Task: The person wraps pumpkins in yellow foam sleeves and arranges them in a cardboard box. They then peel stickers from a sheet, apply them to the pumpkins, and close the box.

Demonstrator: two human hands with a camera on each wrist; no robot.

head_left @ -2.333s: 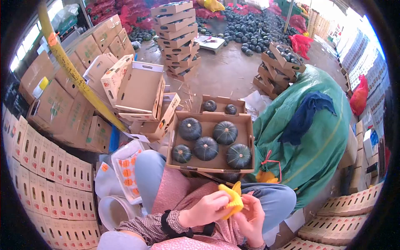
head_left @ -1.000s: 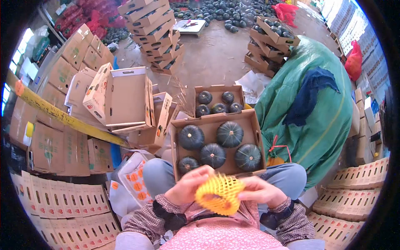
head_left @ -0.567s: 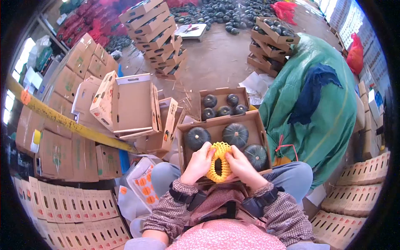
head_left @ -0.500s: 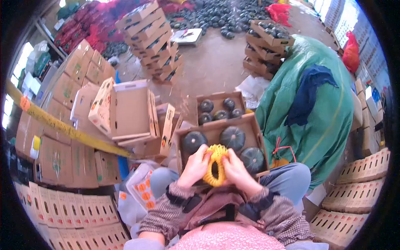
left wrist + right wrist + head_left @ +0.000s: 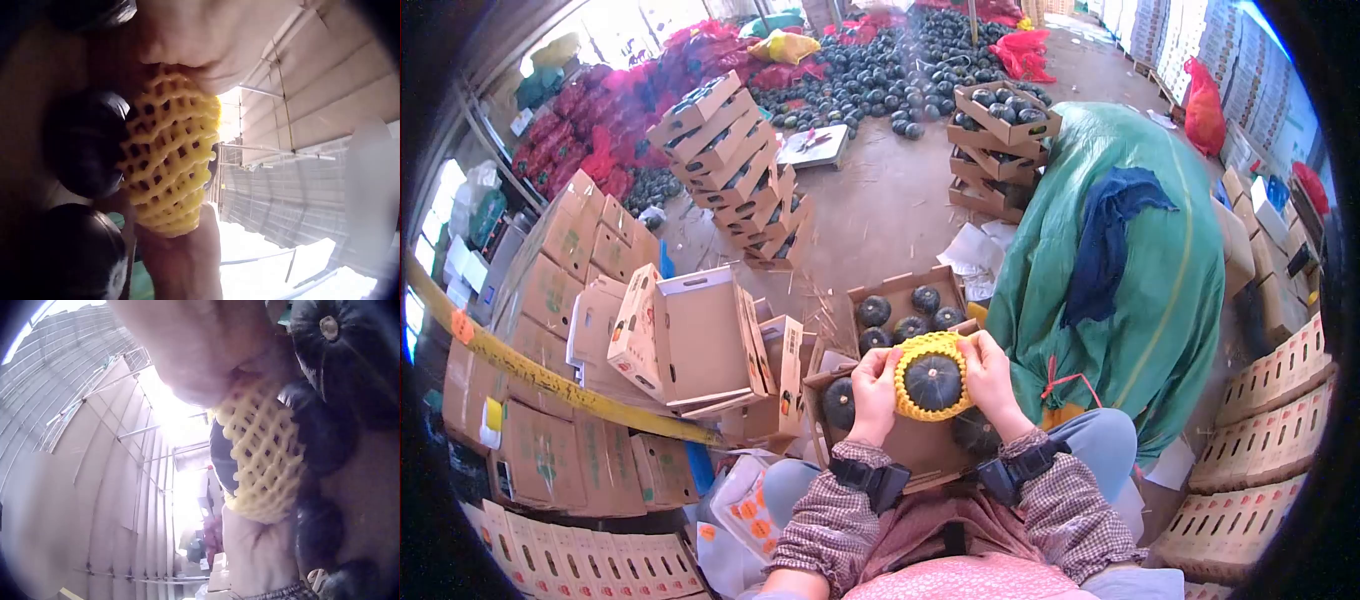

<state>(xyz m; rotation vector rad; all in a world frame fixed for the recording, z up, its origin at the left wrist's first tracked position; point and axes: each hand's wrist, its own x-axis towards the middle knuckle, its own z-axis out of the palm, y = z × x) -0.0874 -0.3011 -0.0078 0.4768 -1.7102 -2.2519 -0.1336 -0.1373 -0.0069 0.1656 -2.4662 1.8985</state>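
A yellow foam net sleeve (image 5: 906, 403) encircles a dark green pumpkin (image 5: 933, 384), whose top shows through the net's opening. My left hand (image 5: 874, 393) grips the net on its left side, and my right hand (image 5: 992, 382) grips it opposite. Both hands hold it over the cardboard tray (image 5: 928, 455) at my lap. Mesh (image 5: 172, 159) spans the gap between the hands in the left wrist view. From the right wrist, the pumpkin's dark skin (image 5: 222, 459) shows beside the netting. Other pumpkins sit in the tray, one at left (image 5: 838, 403) and one at right (image 5: 976, 432).
Behind the lap tray is another tray (image 5: 860, 295) with several smaller pumpkins. Cardboard trays (image 5: 705, 325) lean at left, beside a yellow pole (image 5: 550, 365). A large green sack (image 5: 1160, 260) bulges at right, with a blue cloth on it. Stacked trays (image 5: 735, 180) stand farther back.
The hands have brought the net from near my body out over the tray and stretched it. It now surrounds a pumpkin. The head view has tilted up.
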